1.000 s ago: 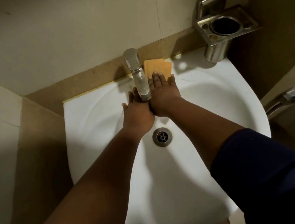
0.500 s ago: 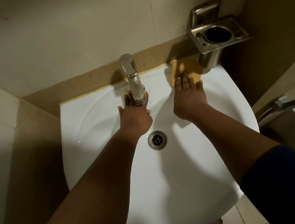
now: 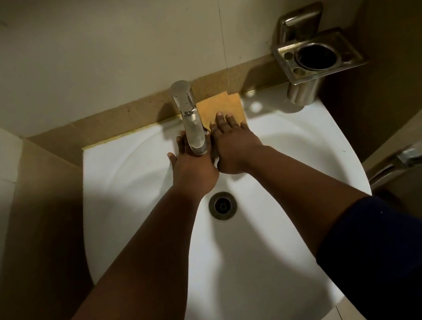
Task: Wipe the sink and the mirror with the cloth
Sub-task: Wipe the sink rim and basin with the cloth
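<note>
Half a second ago the right hand (image 3: 235, 147) pressed the orange cloth (image 3: 220, 110) under the steel holder at about one o'clock from the drain; now hand and cloth have slid back toward twelve o'clock, ending just right of the tap (image 3: 191, 123), much as they lay a second ago. The left hand (image 3: 191, 169) has stayed put beneath the tap's spout, and the two hands, apart a moment before, now touch at the thumb side.

The cloth lies flat on the back ledge of the white sink (image 3: 128, 180), at twelve o'clock from the drain (image 3: 222, 205), its left edge against the tap's base and its far edge at the tan wall strip. The right hand lies on it palm down, fingers (image 3: 221, 121) spread and straight, flattened rather than gripping; only the near part of the cloth is covered, the rest showing beyond the fingertips. The left hand is at nine o'clock from the cloth, across the tap from it. It is palm down on the sink with its fingers under the spout; whether they curl round the tap cannot be told.

The wall-mounted steel holder (image 3: 318, 56) hangs at two o'clock from the cloth, well apart from it. A dark blue sleeve (image 3: 408, 260) covers the right upper arm.
</note>
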